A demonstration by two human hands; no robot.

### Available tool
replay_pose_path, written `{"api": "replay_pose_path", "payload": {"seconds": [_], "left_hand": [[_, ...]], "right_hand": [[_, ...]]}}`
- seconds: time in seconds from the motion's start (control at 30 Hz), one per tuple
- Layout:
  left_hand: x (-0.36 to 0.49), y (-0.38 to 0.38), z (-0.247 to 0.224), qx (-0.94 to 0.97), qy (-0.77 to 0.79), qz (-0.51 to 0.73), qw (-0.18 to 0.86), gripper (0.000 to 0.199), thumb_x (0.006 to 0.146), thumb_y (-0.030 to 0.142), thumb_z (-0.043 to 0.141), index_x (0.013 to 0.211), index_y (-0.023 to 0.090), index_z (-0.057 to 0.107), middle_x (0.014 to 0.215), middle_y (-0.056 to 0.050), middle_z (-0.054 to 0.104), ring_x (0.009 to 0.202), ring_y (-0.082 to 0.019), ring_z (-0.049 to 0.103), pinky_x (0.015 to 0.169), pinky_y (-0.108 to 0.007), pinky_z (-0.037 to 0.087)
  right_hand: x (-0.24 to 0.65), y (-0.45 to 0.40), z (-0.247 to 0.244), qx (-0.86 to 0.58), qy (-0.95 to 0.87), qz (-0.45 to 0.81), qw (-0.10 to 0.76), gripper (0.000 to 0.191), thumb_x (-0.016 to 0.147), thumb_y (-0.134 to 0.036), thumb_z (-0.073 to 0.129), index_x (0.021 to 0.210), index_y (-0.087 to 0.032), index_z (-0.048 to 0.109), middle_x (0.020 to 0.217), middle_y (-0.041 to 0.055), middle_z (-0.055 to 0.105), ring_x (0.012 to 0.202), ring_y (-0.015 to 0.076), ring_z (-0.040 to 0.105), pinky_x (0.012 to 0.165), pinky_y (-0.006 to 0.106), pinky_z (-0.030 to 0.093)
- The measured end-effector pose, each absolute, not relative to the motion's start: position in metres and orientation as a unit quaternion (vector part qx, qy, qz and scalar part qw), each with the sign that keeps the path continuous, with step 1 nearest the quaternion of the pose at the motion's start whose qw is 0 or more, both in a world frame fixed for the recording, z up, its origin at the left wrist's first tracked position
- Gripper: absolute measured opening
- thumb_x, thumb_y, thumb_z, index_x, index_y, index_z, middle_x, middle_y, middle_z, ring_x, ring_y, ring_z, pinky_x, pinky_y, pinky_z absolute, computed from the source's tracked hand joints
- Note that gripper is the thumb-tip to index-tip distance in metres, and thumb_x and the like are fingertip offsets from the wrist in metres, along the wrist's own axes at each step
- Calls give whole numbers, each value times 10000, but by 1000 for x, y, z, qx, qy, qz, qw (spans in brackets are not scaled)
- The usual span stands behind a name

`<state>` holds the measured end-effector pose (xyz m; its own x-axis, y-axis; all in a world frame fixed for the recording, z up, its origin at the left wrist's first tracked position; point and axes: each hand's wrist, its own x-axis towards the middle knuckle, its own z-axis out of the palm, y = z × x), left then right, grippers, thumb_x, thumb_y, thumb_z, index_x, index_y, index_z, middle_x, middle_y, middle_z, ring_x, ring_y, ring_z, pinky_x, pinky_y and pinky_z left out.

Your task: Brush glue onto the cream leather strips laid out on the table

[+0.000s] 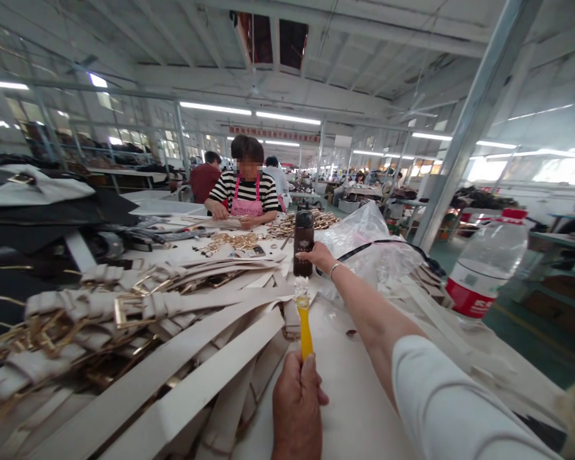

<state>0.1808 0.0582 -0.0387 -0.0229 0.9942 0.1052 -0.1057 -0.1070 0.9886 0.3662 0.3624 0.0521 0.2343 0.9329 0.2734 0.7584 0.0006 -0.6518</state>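
Note:
My left hand (pixel 298 406) is closed around the lower end of a yellow-handled brush (pixel 305 322), held upright at the front of the table. Its pale, ragged tip points away from me, just below a dark brown flask (pixel 303 233). With my right arm stretched forward, my right hand (pixel 322 257) grips the lower part of that flask, which stands upright. To the left, cream-coloured belts (pixel 186 370) with gold buckles lie in a thick, overlapping heap. The far fingers of my right hand are hidden behind the flask.
Clear plastic bags (pixel 364 246) and pale strips lie right of the flask. A large plastic bottle with a red cap (pixel 491 262) stands at the right edge. Across the table, a co-worker in a striped top (pixel 244 191) handles pale strips, near loose gold buckles (pixel 232 243).

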Motion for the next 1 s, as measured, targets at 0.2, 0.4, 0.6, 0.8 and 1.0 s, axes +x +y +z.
{"api": "replay_pose_path", "payload": {"seconds": [0.2, 0.4, 0.6, 0.8, 1.0], "left_hand": [[178, 53, -25, 495, 453, 541, 506, 458, 974, 636, 489, 797, 214, 509, 676, 37, 521, 564, -122, 528, 572, -250, 396], [178, 53, -23, 497, 459, 529, 512, 451, 977, 630, 490, 813, 210, 516, 671, 41, 516, 572, -121, 527, 590, -246, 402], [175, 54, -26, 512, 445, 525, 514, 508, 966, 685, 485, 800, 206, 513, 673, 36, 522, 576, -123, 528, 584, -250, 401], [175, 52, -22, 526, 437, 545, 485, 529, 931, 714, 510, 761, 214, 490, 659, 27, 535, 564, -142, 545, 570, -267, 428], [174, 23, 8, 575, 394, 550, 459, 514, 901, 716, 538, 780, 217, 523, 625, 35, 526, 534, -150, 529, 545, -278, 435]], "right_hand": [[377, 374, 44, -751, -556, 73, 348, 468, 898, -501, 750, 1182, -142, 653, 1144, 98, 700, 1027, 236, 681, 916, 442, 569], [374, 390, 39, -772, -539, 47, 333, 489, 938, -496, 703, 1264, -142, 616, 1218, 116, 673, 1088, 249, 665, 944, 454, 563], [380, 371, 56, -765, -562, 7, 313, 440, 950, -472, 692, 1230, -140, 623, 1139, 96, 685, 1010, 228, 676, 883, 418, 576], [373, 280, 110, -678, -657, -125, 304, 340, 1043, -306, 512, 1341, -145, 545, 1112, 97, 683, 992, 227, 660, 900, 417, 535], [357, 107, 123, -454, -849, -216, 161, 369, 1010, -249, 527, 1378, -258, 548, 1019, 55, 696, 845, 185, 627, 658, 300, 422]]}}
